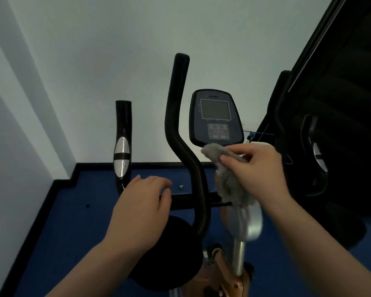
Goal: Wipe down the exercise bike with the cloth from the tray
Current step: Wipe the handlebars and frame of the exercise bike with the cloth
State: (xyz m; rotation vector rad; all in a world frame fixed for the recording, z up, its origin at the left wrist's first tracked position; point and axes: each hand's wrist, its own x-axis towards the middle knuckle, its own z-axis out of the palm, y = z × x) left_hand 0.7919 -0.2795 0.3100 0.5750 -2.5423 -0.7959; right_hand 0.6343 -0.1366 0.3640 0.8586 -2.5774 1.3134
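The right hand (257, 166), right of centre in the frame, pinches a grey cloth (227, 172) between thumb and fingers; the cloth hangs bunched just below the exercise bike's console (215, 116), its top fold at or near the console's lower edge. The left hand (144, 202), in the lower middle, is open and empty, fingers spread over the horizontal handlebar crossbar (180, 201); whether it touches the bar I cannot tell. A curved black handlebar (178, 125) rises between the two hands.

The likely trouble: the cloth is held by a corner, so much of it dangles loose and could snag on the handlebar or drag across the console's buttons (218, 131), pressing them. A light pinch could also let it drop onto the blue floor (77, 221).

Markings on the console are too blurred to read; no brand is legible.
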